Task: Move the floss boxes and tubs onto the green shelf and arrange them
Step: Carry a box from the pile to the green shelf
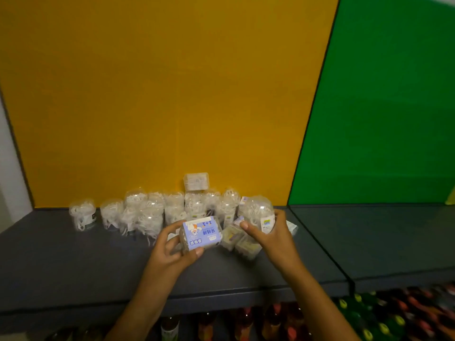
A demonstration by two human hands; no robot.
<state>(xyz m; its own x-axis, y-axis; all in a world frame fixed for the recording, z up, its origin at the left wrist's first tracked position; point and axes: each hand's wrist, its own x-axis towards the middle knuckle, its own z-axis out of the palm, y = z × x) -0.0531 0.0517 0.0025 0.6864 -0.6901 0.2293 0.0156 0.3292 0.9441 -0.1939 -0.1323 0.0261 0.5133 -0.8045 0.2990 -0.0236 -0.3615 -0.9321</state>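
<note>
Left hand: the left hand (172, 244) is curled round a clear plastic floss box with a lilac printed label (200, 233), thumb at the near edge and fingers at the far-left side; the box is held at or just above the dark grey shelf board (73, 262); contact with the board cannot be told.
Right hand: the right hand (268, 232) is wrapped round a clear round plastic tub of white floss picks (261, 212), at the right end of the group.
Where the goods are: the cluster of clear round tubs (152, 212) stands at the far side of the board, against the yellow back panel (160, 94); one small clear box (196, 181) sits on top of the cluster.
Destination: the shelf bay with the green back panel (381, 119) lies to the right, past a dark divider line (317, 232); nothing is seen on the visible part of its board.
Risk, knocking: two small clear boxes with pale contents (240, 239) lie between the hands and are likely to be nudged as either hand lifts away.
Risk, toppling: the tubs are packed touching; a neighbour could be tipped as the held tub is drawn out, and the perched box could be shaken loose.
Risk, slipping: smooth plastic held one-handed may slip during the carry.
Edges: the near edge of the shelf is open, with rows of bottles (369, 313) below, where a dropped item would land.
Open room: bare board is seen in front of the cluster, and the way right looks unobstructed.
</note>
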